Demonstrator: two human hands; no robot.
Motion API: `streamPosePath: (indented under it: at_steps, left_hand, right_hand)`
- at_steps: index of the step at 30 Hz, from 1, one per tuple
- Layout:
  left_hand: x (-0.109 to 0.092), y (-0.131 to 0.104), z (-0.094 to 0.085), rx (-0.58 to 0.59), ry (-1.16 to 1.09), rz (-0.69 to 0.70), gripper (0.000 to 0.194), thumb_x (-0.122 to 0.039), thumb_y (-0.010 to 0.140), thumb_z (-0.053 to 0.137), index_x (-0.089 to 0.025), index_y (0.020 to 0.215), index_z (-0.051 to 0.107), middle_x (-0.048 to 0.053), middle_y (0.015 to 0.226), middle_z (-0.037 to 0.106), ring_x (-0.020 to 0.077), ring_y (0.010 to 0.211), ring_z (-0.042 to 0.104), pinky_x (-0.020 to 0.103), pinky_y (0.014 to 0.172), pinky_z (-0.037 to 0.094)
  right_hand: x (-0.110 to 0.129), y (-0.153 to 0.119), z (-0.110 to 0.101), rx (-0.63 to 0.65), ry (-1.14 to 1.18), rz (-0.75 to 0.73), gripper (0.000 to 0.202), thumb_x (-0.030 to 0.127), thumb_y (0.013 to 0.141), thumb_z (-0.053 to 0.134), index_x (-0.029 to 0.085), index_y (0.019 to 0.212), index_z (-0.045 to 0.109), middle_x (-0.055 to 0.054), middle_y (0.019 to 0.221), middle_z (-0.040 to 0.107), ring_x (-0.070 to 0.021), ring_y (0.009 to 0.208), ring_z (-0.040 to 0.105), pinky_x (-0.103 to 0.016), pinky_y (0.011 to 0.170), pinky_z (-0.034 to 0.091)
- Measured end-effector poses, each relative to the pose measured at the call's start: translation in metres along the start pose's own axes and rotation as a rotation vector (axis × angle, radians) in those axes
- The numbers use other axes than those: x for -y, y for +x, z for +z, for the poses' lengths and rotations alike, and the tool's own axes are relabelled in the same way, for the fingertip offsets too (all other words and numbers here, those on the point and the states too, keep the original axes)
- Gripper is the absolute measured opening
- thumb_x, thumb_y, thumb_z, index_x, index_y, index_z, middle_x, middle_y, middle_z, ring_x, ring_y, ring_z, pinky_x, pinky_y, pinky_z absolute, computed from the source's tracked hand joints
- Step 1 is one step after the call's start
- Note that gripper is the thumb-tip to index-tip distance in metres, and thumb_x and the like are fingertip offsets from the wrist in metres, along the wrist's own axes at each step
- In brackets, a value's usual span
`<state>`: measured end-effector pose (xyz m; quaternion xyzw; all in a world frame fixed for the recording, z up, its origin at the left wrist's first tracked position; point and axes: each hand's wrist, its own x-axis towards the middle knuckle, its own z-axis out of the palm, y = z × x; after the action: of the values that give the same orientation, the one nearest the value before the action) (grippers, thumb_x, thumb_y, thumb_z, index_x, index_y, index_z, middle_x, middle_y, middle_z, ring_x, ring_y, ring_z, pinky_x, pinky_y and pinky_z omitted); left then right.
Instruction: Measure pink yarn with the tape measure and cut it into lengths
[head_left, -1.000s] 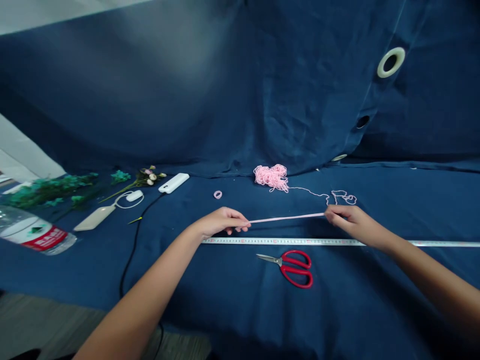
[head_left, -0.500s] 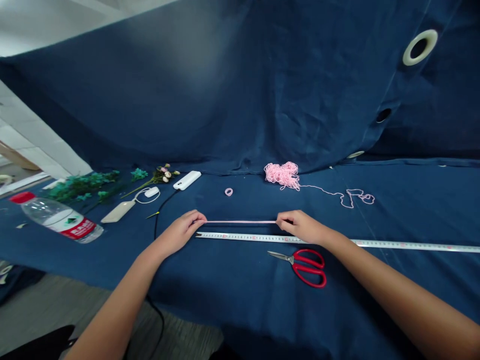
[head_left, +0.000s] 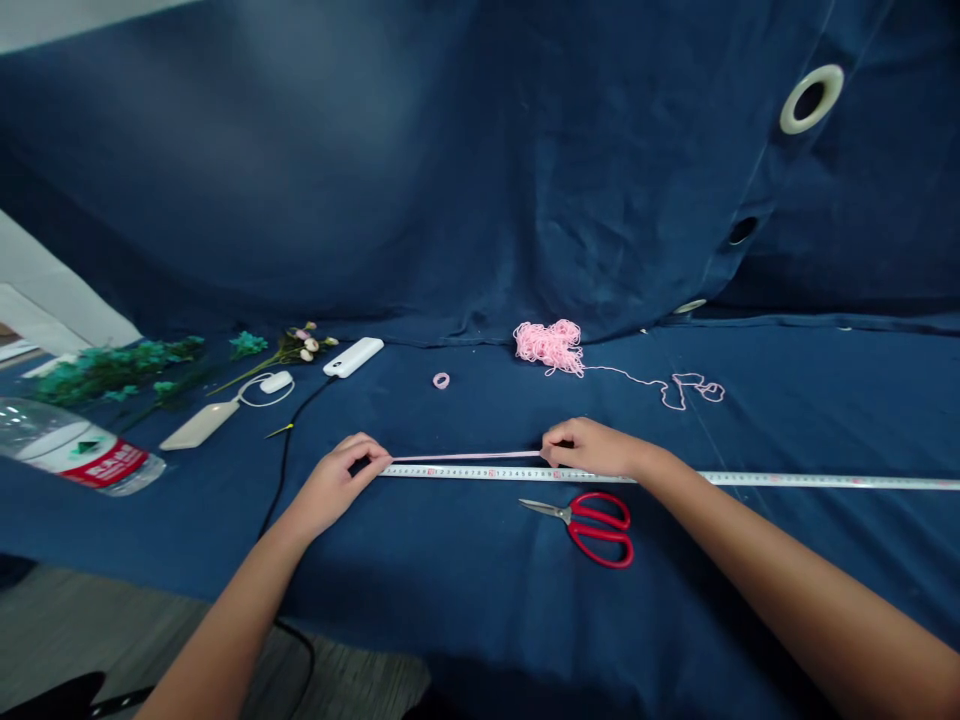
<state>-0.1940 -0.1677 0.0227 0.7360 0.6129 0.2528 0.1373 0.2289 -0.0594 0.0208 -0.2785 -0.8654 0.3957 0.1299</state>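
A length of pink yarn [head_left: 465,457] is stretched taut between my hands, just behind the white tape measure [head_left: 450,472]. My left hand [head_left: 346,478] pinches one end, its fingertips over the tape's left end, which they hide. The other end is pinched by my right hand [head_left: 589,447], whose wrist crosses above the tape. Red-handled scissors [head_left: 592,525] lie in front of the tape, blades pointing left. Behind my right hand rests a loose heap of pink yarn [head_left: 551,346], with a strand trailing to the right. A small pinkish ring [head_left: 441,381] lies farther back between the hands.
On the left are a plastic bottle [head_left: 86,450] lying tilted, green artificial foliage [head_left: 112,368], a small flower sprig [head_left: 304,345], a beige device with a looped cord [head_left: 201,425], and a white device [head_left: 354,357] on a black cable. Dark blue cloth [head_left: 420,170] hangs behind.
My left hand has come down onto the tape's left end, still pinching the yarn. The yarn has moved closer to the tape. The whole view has shifted, moving things leftward.
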Motion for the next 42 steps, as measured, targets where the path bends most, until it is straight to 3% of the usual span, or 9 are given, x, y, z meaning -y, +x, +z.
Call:
streamPosePath:
  at_steps: [6, 15, 29, 42]
  left_hand:
    - [0.002, -0.001, 0.002, -0.028, 0.056, 0.006, 0.036, -0.049, 0.103, 0.047, -0.023, 0.103, 0.071, 0.006, 0.107, 0.067, 0.0243, 0.105, 0.060, 0.033, 0.097, 0.044]
    - [0.004, -0.007, 0.001, -0.015, 0.181, 0.047, 0.031, -0.044, 0.104, 0.047, -0.023, 0.097, 0.069, 0.007, 0.106, 0.066, 0.0255, 0.104, 0.057, 0.035, 0.094, 0.043]
    - [0.004, -0.012, -0.002, -0.044, 0.224, 0.063, 0.032, -0.048, 0.102, 0.050, -0.023, 0.098, 0.069, 0.006, 0.104, 0.068, 0.0249, 0.101, 0.059, 0.034, 0.091, 0.044]
    - [0.007, -0.010, 0.000, -0.020, 0.251, 0.045, 0.033, -0.048, 0.104, 0.044, -0.023, 0.097, 0.065, 0.006, 0.104, 0.065, 0.0249, 0.100, 0.058, 0.037, 0.093, 0.042]
  right_hand:
    - [0.003, -0.002, 0.012, -0.123, -0.274, -0.168, 0.029, 0.021, 0.099, 0.049, 0.021, 0.071, 0.056, 0.002, 0.073, 0.059, -0.0150, 0.073, 0.053, -0.029, 0.074, 0.040]
    - [0.005, -0.011, 0.027, -0.215, -0.503, -0.232, 0.026, 0.023, 0.102, 0.047, 0.021, 0.077, 0.054, -0.001, 0.077, 0.059, -0.0172, 0.075, 0.053, -0.030, 0.076, 0.038]
    - [-0.002, -0.009, 0.027, -0.222, -0.550, -0.241, 0.020, 0.023, 0.096, 0.055, 0.020, 0.076, 0.057, 0.000, 0.079, 0.059, -0.0159, 0.076, 0.052, -0.029, 0.079, 0.039]
    - [-0.002, -0.009, 0.027, -0.216, -0.553, -0.266, 0.024, 0.026, 0.100, 0.051, 0.020, 0.080, 0.061, -0.002, 0.081, 0.061, -0.0168, 0.078, 0.053, -0.030, 0.079, 0.037]
